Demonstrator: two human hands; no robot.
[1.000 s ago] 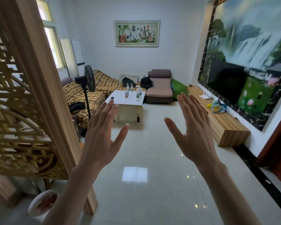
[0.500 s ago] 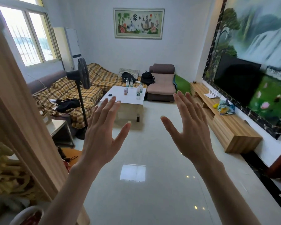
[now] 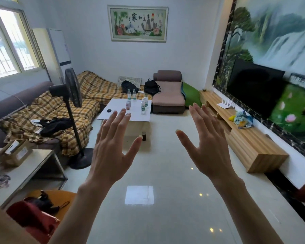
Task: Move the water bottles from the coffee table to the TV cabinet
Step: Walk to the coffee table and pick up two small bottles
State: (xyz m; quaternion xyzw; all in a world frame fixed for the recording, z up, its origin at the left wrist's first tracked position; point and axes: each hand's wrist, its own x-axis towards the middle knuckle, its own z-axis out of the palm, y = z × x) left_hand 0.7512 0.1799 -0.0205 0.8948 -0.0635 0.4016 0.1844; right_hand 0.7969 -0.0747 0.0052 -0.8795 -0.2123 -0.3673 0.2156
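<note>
While both arms reach forward over the glossy tiled floor (image 3: 165,173), the white desk (image 3: 116,111) serves as the landmark in mid-room. Left of the desk runs a long sofa (image 3: 48,111) under a yellow plaid cover, and a black standing fan (image 3: 72,95) stands between that sofa and the desk's near left corner. Right of the desk, across open floor, the wooden TV cabinet (image 3: 253,150) lies along the wall beneath a dark television (image 3: 255,85), carrying a white router (image 3: 224,105) and a bundle of cloth (image 3: 242,118). Beyond the desk sits a brown armchair (image 3: 167,95).

The left hand (image 3: 111,152) and right hand (image 3: 209,148) are held up well short of the desk, backs toward the camera, fingers spread straight, gripping nothing.

The water bottles (image 3: 143,107) stand upright on the desk's far half, caps up, long axes vertical. A small dark object (image 3: 109,110) lies near the desk's left edge.
</note>
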